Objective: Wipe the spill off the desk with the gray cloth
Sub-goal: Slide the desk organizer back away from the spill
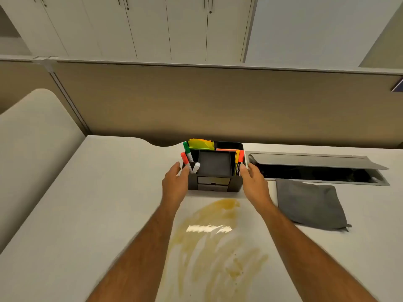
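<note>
Black organizer [214, 171] w/ markers [188, 156] stands at the spill's [218, 236] far edge on the desk [87, 214].
L hand [175, 182] & R hand [254, 182] flank it, fingers near-straight, touching its sides; gray cloth [309, 203] lies folded just R of the spill.

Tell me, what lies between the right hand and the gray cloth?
Only a narrow strip of bare desk separates the right hand from the gray cloth, in the head view.
</note>
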A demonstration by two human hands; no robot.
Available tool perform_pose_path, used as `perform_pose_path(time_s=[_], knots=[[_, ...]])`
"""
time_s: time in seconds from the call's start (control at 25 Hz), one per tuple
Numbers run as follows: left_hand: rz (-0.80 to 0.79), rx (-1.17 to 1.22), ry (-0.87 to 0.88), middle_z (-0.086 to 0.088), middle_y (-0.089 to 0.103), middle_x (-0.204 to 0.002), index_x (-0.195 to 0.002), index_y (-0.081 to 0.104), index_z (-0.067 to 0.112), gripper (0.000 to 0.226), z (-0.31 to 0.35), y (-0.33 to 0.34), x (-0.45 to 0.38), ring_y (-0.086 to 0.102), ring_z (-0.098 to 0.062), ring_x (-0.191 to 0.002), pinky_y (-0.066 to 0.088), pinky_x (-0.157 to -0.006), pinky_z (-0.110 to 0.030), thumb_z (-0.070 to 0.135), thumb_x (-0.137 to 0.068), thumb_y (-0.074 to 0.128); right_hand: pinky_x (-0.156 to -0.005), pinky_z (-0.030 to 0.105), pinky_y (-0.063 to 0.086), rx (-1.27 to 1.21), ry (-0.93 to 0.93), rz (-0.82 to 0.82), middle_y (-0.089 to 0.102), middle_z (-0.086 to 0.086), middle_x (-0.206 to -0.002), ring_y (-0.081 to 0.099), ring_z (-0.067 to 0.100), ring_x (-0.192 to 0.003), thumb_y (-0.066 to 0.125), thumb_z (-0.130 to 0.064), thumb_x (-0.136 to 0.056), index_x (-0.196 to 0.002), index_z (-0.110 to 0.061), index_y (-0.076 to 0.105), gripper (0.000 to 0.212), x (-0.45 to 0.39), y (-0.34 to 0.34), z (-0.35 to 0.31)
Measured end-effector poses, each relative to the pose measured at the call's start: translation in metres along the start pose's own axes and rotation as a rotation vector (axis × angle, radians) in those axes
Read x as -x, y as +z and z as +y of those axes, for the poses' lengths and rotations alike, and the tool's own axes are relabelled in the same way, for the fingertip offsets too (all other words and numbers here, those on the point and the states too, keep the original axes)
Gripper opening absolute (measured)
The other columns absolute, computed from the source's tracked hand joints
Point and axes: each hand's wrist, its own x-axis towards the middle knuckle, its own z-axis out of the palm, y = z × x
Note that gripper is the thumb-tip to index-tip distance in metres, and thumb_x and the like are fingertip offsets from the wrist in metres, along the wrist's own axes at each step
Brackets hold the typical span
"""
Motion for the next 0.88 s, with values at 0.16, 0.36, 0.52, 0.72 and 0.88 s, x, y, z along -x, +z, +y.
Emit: perform_pose_path(time_s=[0.16,0.36,0.52,0.72,0.88], knots=[[0.123,0.03,0.045,0.0,0.067,-0.077,-0.093,0.068,0.021,0.018,-0.005,0.01,-0.012,0.058,-0.021,-0.071,0.042,-0.061,-0.025,0.03,-0.099,0.053,-0.1,0.043,0.051,0.013,0.022,0.077,0.064,0.011,-0.126,0.06,0.032,-0.122,0.052,-0.018,-0.102,-0.138,-0.011,0.055,0.037,-0.018,0.008,0.002],[0.174,-0.016,0.039,-0.005,0.067,-0.078,-0.092,0.07,0.012,0.025,-0.003,0.005,-0.016,0.055,-0.017,-0.061,0.04,-0.058,-0.023,0.027,-0.1,0.051,-0.094,0.049,0.057,0.135,-0.018,0.103,0.068,0.017,-0.122,0.064,0.033,-0.109,0.047,-0.008,-0.101,-0.128,-0.007,0.063,0.032,-0.021,0.012,-0.005],[0.218,-0.028,0.078,-0.002,0.058,-0.061,-0.073,0.067,0.012,0.03,0.002,-0.029,-0.03,0.047,-0.019,-0.058,0.035,-0.055,-0.029,0.022,-0.095,0.05,-0.089,0.047,0.059,0.121,-0.072,0.091,0.071,0.015,-0.116,0.064,0.029,-0.098,0.046,-0.009,-0.099,-0.12,-0.008,0.067,0.03,-0.018,0.033,-0.029],[0.277,-0.039,0.085,-0.014,0.062,-0.066,-0.078,0.068,0.004,0.026,0.003,-0.104,-0.061,0.047,-0.03,-0.065,0.053,-0.07,-0.049,0.023,-0.082,0.051,-0.091,0.052,0.058,0.026,-0.087,-0.01,0.071,0.014,-0.119,0.066,0.033,-0.105,0.048,-0.011,-0.101,-0.122,-0.009,0.067,0.029,-0.009,0.089,-0.07],[0.279,0.018,0.049,-0.015,0.073,-0.09,-0.08,0.075,0.017,0.024,-0.015,-0.153,-0.083,0.066,-0.039,-0.086,0.058,-0.081,-0.059,0.024,-0.089,0.054,-0.09,0.048,0.059,0.024,-0.099,-0.05,0.07,0.013,-0.122,0.062,0.026,-0.096,0.049,-0.013,-0.102,-0.123,-0.009,0.066,0.028,-0.002,0.14,-0.089]])
